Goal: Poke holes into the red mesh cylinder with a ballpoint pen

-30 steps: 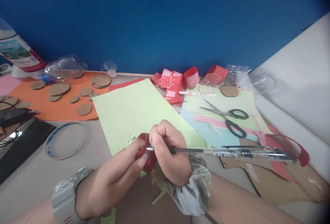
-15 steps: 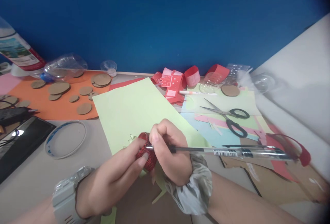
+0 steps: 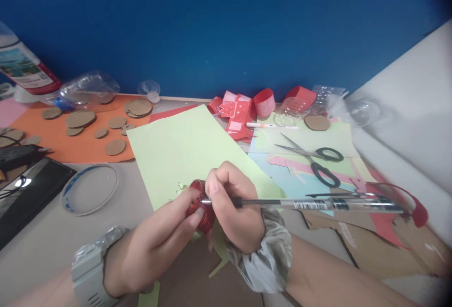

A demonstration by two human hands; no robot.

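Observation:
My left hand pinches a small rolled red paper piece covered in dark marks. In my right hand is a clear-barrelled pen, held nearly level with its tip against the red piece. My fingers hide part of that piece. Beneath and behind both hands lies a light green paper sheet. Small green paper scraps sit just beyond the red piece, and a green strip pokes out below my right hand.
Scissors lie on coloured papers at the right, near a white marker and red paper loops. Cardboard discs rest on orange paper at left. A tape ring, a phone-like black slab and a plastic bottle are also there.
The pen tip stays at the red paper piece, with only a very slight shift of my right hand and pen. The whole view has moved a little; nothing was let go.

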